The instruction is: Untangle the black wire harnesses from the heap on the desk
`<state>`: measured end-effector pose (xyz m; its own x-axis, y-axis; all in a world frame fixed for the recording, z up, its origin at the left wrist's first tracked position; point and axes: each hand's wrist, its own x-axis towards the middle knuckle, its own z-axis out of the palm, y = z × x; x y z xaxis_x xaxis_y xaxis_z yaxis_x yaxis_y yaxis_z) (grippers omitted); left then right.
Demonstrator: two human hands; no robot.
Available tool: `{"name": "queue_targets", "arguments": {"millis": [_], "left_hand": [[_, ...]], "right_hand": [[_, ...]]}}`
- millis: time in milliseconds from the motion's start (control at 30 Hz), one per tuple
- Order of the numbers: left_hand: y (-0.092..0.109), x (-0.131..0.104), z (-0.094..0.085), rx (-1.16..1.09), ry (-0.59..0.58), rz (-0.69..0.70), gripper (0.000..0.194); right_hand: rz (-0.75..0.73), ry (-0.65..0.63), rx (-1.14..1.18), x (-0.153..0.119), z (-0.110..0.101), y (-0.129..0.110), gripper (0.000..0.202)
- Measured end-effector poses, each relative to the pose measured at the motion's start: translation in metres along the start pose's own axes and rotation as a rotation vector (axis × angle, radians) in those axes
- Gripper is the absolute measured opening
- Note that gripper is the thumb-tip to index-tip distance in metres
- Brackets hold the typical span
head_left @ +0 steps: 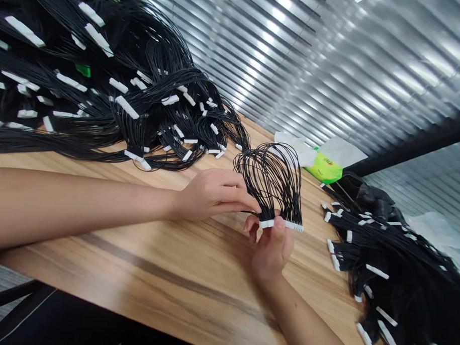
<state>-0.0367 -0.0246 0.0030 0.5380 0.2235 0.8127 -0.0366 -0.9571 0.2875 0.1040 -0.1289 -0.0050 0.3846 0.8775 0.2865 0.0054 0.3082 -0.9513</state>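
A long white connector sits between the thumb and fingers of my right hand, which is closed on it. Thin black wires rise from the connector and loop over above it. My left hand reaches in from the left, its fingers together and their tips at the wires by the connector's left end. A dark wire shows at those fingertips. Both hands are above the wooden table.
A large heap of black wires with white connectors covers the back left. Another such pile lies at the right. Behind the hands are a green and white packet and a corrugated metal wall.
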Motion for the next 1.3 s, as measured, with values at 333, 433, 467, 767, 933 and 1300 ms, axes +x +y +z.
{"name": "queue_targets", "arguments": {"millis": [333, 433, 467, 767, 933, 1300], "left_hand": [[0.005, 0.002, -0.001, -0.066, -0.1, -0.087, 0.015], [0.005, 0.001, 0.0, -0.003, -0.109, -0.099, 0.017], [0.004, 0.001, 0.0, 0.026, -0.105, -0.095, 0.019], [-0.005, 0.002, 0.0, 0.019, -0.119, -0.198, 0.025], [-0.008, 0.002, 0.0, -0.103, -0.122, -0.451, 0.035], [-0.019, 0.003, 0.012, -0.634, -0.293, -0.881, 0.028]], "right_hand": [[-0.061, -0.079, -0.031, 0.001, -0.006, 0.01, 0.034], [-0.05, -0.08, -0.067, 0.004, -0.009, 0.013, 0.035], [-0.039, -0.075, -0.079, 0.004, -0.01, 0.014, 0.036], [0.098, 0.08, -0.005, 0.011, -0.004, 0.004, 0.037], [0.087, 0.154, 0.123, 0.014, -0.004, 0.004, 0.036], [0.097, 0.063, 0.237, 0.004, -0.002, -0.001, 0.038]]}}
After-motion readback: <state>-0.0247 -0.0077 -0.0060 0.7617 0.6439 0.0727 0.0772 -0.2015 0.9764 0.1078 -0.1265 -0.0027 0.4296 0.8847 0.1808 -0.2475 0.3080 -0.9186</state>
